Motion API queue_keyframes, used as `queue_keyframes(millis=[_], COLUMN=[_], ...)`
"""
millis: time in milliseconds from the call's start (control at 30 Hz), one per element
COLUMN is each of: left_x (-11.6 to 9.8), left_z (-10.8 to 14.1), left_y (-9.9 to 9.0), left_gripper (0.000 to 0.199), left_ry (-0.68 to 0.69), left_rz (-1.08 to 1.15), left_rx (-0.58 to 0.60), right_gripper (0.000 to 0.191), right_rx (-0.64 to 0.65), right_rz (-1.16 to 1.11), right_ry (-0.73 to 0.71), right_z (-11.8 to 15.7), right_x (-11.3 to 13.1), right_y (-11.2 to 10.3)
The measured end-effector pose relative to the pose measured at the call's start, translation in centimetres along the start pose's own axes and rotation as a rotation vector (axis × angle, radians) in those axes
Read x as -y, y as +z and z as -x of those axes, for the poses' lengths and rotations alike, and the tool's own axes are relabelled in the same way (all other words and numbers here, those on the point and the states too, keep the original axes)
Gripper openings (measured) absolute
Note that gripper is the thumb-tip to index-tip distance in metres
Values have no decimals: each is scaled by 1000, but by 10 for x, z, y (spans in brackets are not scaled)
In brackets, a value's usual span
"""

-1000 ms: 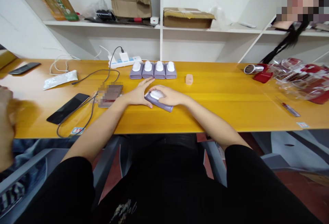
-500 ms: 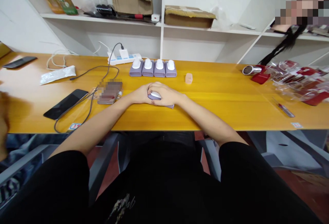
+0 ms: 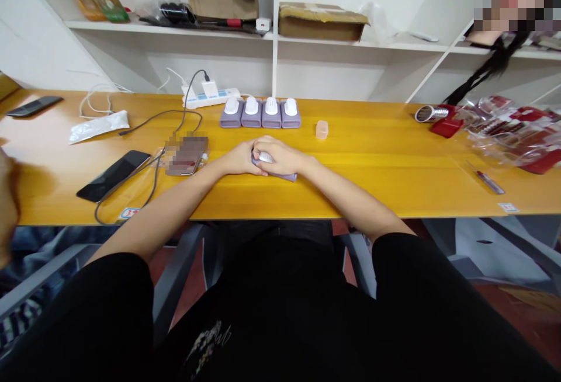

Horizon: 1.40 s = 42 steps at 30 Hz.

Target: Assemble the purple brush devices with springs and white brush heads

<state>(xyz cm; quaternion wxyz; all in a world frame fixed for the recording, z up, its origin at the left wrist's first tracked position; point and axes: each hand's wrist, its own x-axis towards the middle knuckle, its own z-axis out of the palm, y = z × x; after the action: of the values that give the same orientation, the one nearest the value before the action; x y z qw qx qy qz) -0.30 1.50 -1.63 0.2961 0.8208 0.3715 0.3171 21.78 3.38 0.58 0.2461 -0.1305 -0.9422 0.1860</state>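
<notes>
My left hand [image 3: 240,159] and my right hand [image 3: 283,156] meet near the front middle of the table, closed around one purple piece [image 3: 287,177] with a white ribbed part [image 3: 265,157]. My fingers cover most of it; the white part shows between the thumbs, and a purple edge sticks out below my right palm. Behind my hands stands a row of several purple blocks [image 3: 252,119] with rounded white tops. A small pale pink translucent block [image 3: 321,129] lies to the right of the row.
A black phone [image 3: 114,176], cables [image 3: 155,183] and a white packet [image 3: 100,127] lie on the left, before a power strip [image 3: 210,98]. Clear plastic packaging [image 3: 512,128], a metal cylinder [image 3: 429,114] and a slim tube [image 3: 489,182] are at right. Another person's arm [image 3: 6,195] rests at far left.
Both hands stay around the purple piece. It has turned slightly, and more of its purple edge shows below my right hand. The whole view has shifted a little.
</notes>
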Motion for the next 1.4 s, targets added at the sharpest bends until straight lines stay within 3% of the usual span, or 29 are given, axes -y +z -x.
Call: queue_keyframes(millis=[200, 333, 467, 567, 733, 1167, 1300, 1400], left_x=[6, 8, 10, 9, 4, -1, -1, -2], left_z=[0, 2, 3, 5, 7, 7, 8, 8], left_y=[0, 0, 0, 0, 0, 1, -2, -6], left_gripper=[101, 100, 99, 109, 110, 117, 108, 100], left_ry=[27, -25, -53, -71, -59, -99, -53, -17], left_rz=[-31, -42, -90, -128, -174, -171, -156, -164], left_rx=[2, -12, -27, -51, -29, -21, -5, 7], right_gripper=[33, 34, 35, 44, 35, 27, 29, 35], right_rx=[-46, 7, 50, 70, 124, -33, -155, -291], right_rz=[29, 70, 110, 191, 331, 259, 232, 285], right_ry=[-6, 23, 95, 208, 415, 447, 566, 776], right_z=[10, 14, 18, 22, 24, 18, 23, 37], right_x=[0, 3, 12, 22, 35, 44, 40, 15], right_y=[-6, -11, -22, -34, -47, -52, -80, -119])
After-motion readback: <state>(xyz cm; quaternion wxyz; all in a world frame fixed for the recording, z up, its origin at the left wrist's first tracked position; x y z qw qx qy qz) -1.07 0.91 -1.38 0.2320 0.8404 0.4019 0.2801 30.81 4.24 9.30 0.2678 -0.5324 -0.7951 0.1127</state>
